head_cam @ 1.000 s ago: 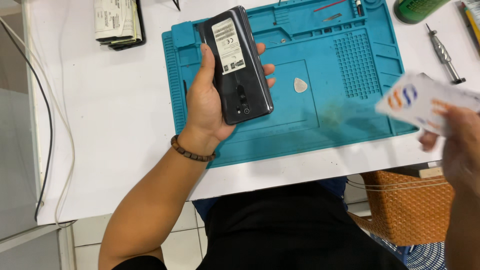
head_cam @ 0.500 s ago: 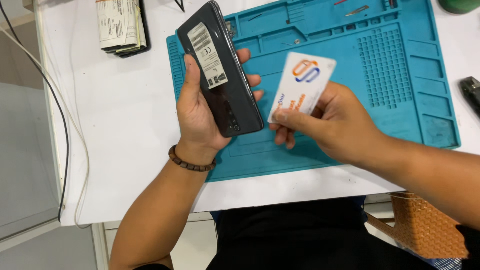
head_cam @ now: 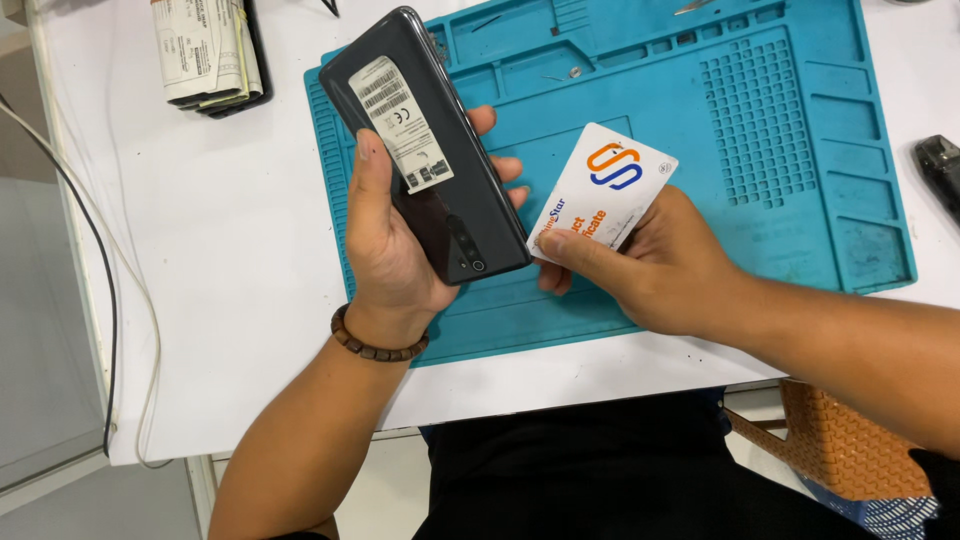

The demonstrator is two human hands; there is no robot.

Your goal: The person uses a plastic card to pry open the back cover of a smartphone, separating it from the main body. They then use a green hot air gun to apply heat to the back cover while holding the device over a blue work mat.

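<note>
The white flat-topped bench (head_cam: 230, 300) carries everything, and on its far right part lies the large teal silicone work mat (head_cam: 800, 230) with moulded trays and a grid of small square cells, a soft bed that keeps small parts from rolling off; a few tiny bits rest in its far compartments. Above the mat's left side the left hand (head_cam: 395, 250) is closed around a dark grey glossy slab phone (head_cam: 435, 145), back side up with a pale rectangular sticker on it and the camera strip towards the near end; the thumb lies along the left edge and the fingertips curl over the right edge, so the phone sits tilted, cradled and steady, its right edge left exposed. The right hand (head_cam: 655, 265) comes in from the right and pinches a thin white plastic card with an orange and blue emblem (head_cam: 605, 190) between thumb and fingers, its near left corner touching or just beside the phone's lower right edge close to the camera, held flat and angled as a thin blade would be at a seam. A brown beaded wrist band (head_cam: 375, 345) circles the left wrist. At the far left lies a dark phone-like slab wrapped in white paper labels (head_cam: 205, 50), set out of the way. A black cable (head_cam: 105, 300) hangs along the bench's left edge, and a dark tool (head_cam: 940, 170) sits at the right border.
</note>
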